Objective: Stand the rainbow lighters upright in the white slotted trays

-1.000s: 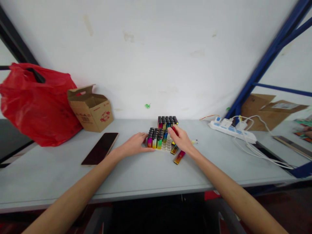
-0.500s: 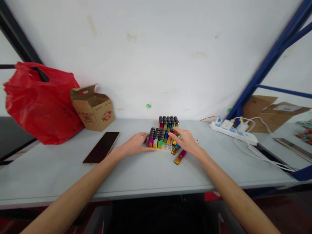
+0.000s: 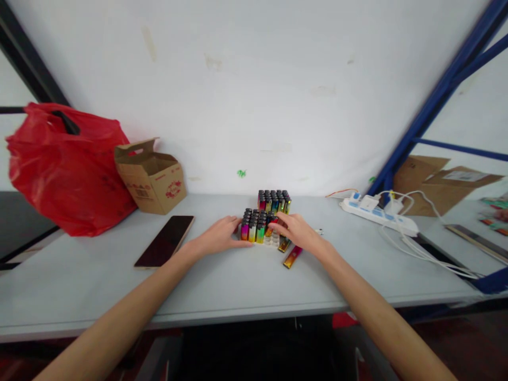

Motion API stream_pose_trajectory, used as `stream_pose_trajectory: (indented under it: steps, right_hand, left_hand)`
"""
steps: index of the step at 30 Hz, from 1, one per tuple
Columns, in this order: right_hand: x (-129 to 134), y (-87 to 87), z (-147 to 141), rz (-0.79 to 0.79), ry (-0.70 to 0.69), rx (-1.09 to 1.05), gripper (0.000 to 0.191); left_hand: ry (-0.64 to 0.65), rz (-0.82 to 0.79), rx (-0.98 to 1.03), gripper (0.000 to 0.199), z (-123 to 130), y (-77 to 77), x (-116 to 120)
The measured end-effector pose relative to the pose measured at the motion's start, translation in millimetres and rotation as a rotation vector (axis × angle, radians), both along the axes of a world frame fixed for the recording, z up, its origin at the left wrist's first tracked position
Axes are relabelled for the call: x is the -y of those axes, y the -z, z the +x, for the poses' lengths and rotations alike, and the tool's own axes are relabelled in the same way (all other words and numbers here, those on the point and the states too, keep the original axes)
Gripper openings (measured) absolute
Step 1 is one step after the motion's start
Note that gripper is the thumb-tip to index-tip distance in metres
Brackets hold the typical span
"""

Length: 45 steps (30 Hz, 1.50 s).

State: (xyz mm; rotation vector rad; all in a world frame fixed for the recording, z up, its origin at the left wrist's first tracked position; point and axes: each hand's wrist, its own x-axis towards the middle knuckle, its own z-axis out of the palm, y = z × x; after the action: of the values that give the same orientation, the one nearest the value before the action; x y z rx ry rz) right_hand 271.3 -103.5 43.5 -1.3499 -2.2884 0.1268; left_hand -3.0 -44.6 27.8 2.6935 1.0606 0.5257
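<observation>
Colourful lighters [image 3: 253, 233] with black tops stand upright in rows in a white tray [image 3: 273, 239]. At the tray's front right several of its slots show bare. My left hand [image 3: 223, 234] is closed around the tray's left end, thumb along the front edge and fingers at the side. My right hand [image 3: 296, 230] reaches over the right part of the tray, its fingers pinched on a lighter [image 3: 270, 230] among the upright ones; the fingers partly hide it. Beneath and beside that hand, loose lighters [image 3: 292, 256] lie flat on the table.
Behind the tray stands a second block of lighters [image 3: 274, 201]. To the left are a phone [image 3: 165, 242], a cardboard box [image 3: 153, 180] and a red plastic bag [image 3: 67, 169]. On the right lie a power strip [image 3: 379, 216] with white cables and an opened carton [image 3: 444, 185].
My right hand has moved slightly left and down with the lighter, into the rows of the tray. My left hand stays at the tray's left end.
</observation>
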Motion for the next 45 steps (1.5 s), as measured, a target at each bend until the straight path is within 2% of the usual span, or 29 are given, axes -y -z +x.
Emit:
stream_pose_trajectory:
  steps: [6,9,11,13,16,18,23,30,34,37,39,42,45]
  right_hand:
    - [1,4.8,-5,-0.004,-0.002,0.055,0.025]
    - [3,-0.3,-1,-0.047,0.016,0.068,0.034]
    - [4,-6.7,10,-0.037,0.041,0.021,0.039]
    - [3,-12.1,29,0.025,0.122,-0.028,0.04]
    - [0,-13.7,58,0.065,0.261,-0.031,0.029]
    - [-3,-11.4,73,0.019,0.262,-0.026,0.023]
    - [-5,-5.0,86,-0.099,0.13,-0.047,0.021]
    - [1,-7.3,109,-0.463,0.106,-0.172,0.045]
    - [6,-13.0,122,-0.515,0.078,-0.233,0.05]
    - [6,-10.8,126,-0.539,0.03,-0.233,0.05]
    - [4,-6.6,125,-0.513,0.045,-0.211,0.044]
    - [-1,-1.5,118,-0.36,0.127,-0.185,0.034]
    - [-3,-0.9,108,-0.25,0.141,-0.261,0.034]
  left_hand:
    - [0.013,0.003,-0.017,0.069,1,-2.1,1]
    - [0.006,-0.007,-0.026,0.066,2,-5.9,3]
    - [0.002,-0.019,-0.031,0.068,2,-8.8,5]
    - [-0.002,-0.027,-0.043,0.071,3,-11.0,6]
    - [-0.014,-0.024,-0.063,0.075,3,-12.3,7]
    - [-0.013,-0.024,-0.064,0.074,3,-12.4,7]
    - [-0.018,-0.03,-0.07,0.073,4,-14.8,9]
    - [-0.021,-0.034,-0.085,0.073,4,-16.5,10]
    - [-0.017,-0.032,-0.085,0.072,4,-15.1,8]
    - [-0.005,-0.034,-0.069,0.071,3,-13.8,7]
    - [0.005,-0.031,-0.061,0.071,3,-12.8,6]
    - [0.0,-0.027,-0.058,0.072,2,-11.5,5]
    - [-0.004,-0.023,-0.067,0.073,3,-11.7,5]
